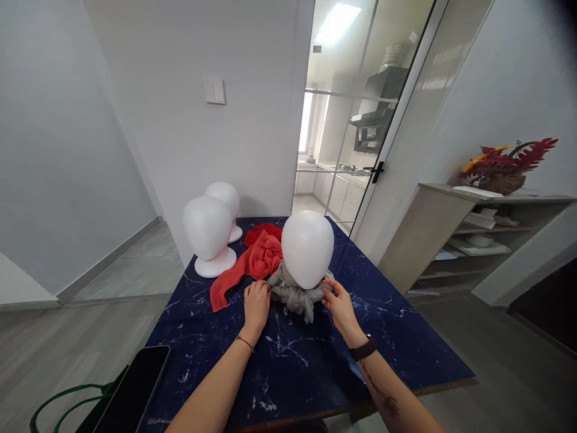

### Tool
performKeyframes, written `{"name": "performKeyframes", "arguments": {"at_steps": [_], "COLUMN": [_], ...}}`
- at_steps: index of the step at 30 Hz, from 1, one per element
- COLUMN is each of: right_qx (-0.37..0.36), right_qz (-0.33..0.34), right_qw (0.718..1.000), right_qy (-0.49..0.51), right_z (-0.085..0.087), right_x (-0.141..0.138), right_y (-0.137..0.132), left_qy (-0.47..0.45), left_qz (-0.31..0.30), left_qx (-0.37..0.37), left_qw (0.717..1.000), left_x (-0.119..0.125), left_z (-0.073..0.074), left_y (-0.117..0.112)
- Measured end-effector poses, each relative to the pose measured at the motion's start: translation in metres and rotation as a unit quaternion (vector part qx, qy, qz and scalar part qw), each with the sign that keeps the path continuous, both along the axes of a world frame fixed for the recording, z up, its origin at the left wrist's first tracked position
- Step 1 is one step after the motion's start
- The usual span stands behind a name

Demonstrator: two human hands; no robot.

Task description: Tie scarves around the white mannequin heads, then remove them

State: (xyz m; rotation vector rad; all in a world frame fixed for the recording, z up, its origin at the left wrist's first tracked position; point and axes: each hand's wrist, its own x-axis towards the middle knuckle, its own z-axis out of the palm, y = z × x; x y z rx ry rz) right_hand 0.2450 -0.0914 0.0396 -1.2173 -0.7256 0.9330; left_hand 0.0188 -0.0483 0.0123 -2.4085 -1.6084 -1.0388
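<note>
The front white head [308, 246] looks smooth and matt, foam or plastic, I can't tell which. Around its base, the grey scarf [295, 297] is thin, crinkled cloth; left of the head, the red scarf [265, 255] is gauzy cloth. Beneath the head, the tabletop [288, 385] is smooth, faintly glossy and marble-patterned.

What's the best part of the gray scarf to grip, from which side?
I'd probably pinch the gray scarf at its loose front end, coming from the near side: that end points toward the camera, clear of the nearest white head, while the rest is bunched against the head's base.
</note>
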Motion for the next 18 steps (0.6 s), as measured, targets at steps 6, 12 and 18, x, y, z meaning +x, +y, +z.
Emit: {"name": "performKeyframes", "arguments": {"at_steps": [6, 12, 18], "right_qx": [0.006, -0.061, -0.089], "right_qz": [-0.037, 0.021, 0.115], "right_qw": [0.998, 0.982, 0.963], "right_qy": [0.056, 0.180, 0.225], "right_z": [-0.008, -0.027, -0.039], "right_x": [0.035, 0.071, 0.085], "right_y": [0.016, 0.052, 0.081], "left_qy": [-0.050, -0.274, -0.576], "left_qz": [0.077, 0.060, 0.015], "left_qx": [-0.036, -0.069, -0.194], "left_qw": [0.995, 0.957, 0.794], "left_x": [-0.012, -0.012, -0.013], "left_z": [-0.005, -0.004, -0.007], "left_y": [0.011, 0.017, 0.027]}}
